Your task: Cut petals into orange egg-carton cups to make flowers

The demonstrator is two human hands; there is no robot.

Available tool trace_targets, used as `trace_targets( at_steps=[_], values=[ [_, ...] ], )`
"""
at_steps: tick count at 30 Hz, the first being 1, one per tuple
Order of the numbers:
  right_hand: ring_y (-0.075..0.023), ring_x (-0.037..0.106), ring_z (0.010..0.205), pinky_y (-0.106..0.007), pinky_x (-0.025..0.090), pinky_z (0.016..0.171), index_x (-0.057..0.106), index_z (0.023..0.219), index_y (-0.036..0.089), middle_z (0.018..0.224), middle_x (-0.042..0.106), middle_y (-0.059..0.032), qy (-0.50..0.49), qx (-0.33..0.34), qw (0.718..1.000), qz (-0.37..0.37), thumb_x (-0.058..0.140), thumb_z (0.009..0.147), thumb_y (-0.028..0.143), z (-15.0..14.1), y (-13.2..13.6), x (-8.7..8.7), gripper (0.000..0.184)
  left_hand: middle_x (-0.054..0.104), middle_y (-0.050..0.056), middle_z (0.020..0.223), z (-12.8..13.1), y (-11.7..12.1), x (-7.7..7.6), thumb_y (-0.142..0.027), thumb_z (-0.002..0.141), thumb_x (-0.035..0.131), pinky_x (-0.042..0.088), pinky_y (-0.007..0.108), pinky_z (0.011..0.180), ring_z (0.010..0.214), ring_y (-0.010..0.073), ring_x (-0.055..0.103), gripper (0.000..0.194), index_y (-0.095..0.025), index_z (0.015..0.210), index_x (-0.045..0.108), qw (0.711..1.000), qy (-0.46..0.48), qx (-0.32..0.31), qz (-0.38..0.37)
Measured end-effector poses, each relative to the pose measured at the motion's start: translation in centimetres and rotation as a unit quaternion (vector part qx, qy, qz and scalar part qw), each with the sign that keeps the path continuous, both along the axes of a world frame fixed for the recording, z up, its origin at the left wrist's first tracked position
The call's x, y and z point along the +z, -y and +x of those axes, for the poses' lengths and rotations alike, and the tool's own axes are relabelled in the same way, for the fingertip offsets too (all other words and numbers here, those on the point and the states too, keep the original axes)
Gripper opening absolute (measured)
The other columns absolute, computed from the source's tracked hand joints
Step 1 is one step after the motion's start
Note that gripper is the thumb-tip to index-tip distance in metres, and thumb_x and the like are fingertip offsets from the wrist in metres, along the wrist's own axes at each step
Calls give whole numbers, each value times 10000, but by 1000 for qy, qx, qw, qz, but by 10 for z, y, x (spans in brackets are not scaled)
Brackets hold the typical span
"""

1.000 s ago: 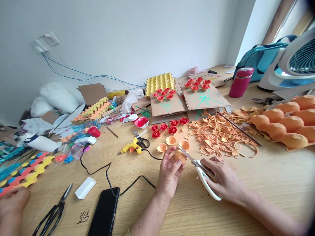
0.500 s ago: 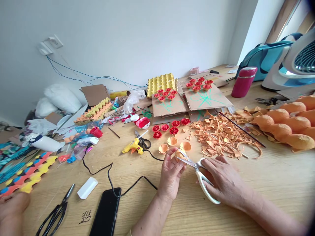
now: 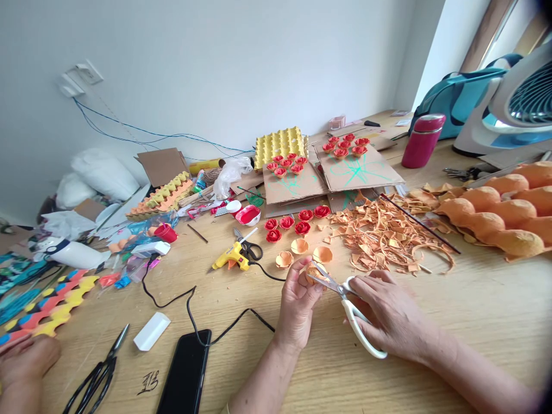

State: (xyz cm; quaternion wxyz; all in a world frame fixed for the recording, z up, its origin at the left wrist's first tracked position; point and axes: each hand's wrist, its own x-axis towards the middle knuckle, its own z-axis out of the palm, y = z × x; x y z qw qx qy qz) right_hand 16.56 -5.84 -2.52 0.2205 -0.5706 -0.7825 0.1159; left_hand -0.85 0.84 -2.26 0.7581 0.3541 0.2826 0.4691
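Between its thumb and fingers, my left hand (image 3: 298, 310) pinches a small orange egg-carton cup (image 3: 314, 273). White-handled scissors (image 3: 360, 325) are gripped in my right hand (image 3: 386, 313), their blades slightly apart at the cup. Behind the cup lie several loose orange cups (image 3: 322, 254) with cut edges. Red-painted paper roses (image 3: 305, 215) stand in a group just beyond them. A pile of orange carton scraps (image 3: 383, 233) spreads out past my right hand.
A yellow glue gun (image 3: 230, 257) and black scissors lie left of my hands, its cord running past a phone (image 3: 185, 371). An orange egg tray (image 3: 504, 210) is at right, near a magenta flask (image 3: 423, 141). Another person's hand (image 3: 30, 359) rests at far left.
The view has shifted slightly. My hands keep nearly the same hold, and the scissor blades look a little wider apart at the cup. The other person's hand at far left has moved slightly.
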Motion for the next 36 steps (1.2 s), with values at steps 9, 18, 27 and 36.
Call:
trace_targets(
  at_steps=[9,18,27,36],
  values=[
    [-200,538,677,-369,341,750,457,825,226,757,595,-20,3,2,1000,19,547,891,315,3,0,-1,143,696,-3,903,-1,-1,-1,-190,682,835,467,269,841,855,127,625,518,-247,1146,611,1000,-10,-1,2],
    [-193,539,662,-361,336,736,460,812,226,744,595,-15,-1,9,1000,25,561,874,305,4,1,-1,142,695,-12,865,-2,-1,-1,-198,683,837,456,280,862,860,135,627,538,-257,1162,599,1000,-23,-1,11],
    [-162,470,593,-358,330,739,389,768,234,690,540,20,-13,24,999,39,534,897,270,3,3,2,197,688,-15,844,-2,-1,2,-203,670,842,468,287,857,823,132,620,563,-254,1173,594,1000,-7,-5,10],
    [-153,447,544,-335,346,700,406,730,237,633,548,26,-12,28,996,90,520,906,251,6,5,-2,211,688,-23,852,-3,2,6,-218,662,841,465,274,848,811,122,620,566,-274,1171,597,1000,-3,-15,4]
  ],
)
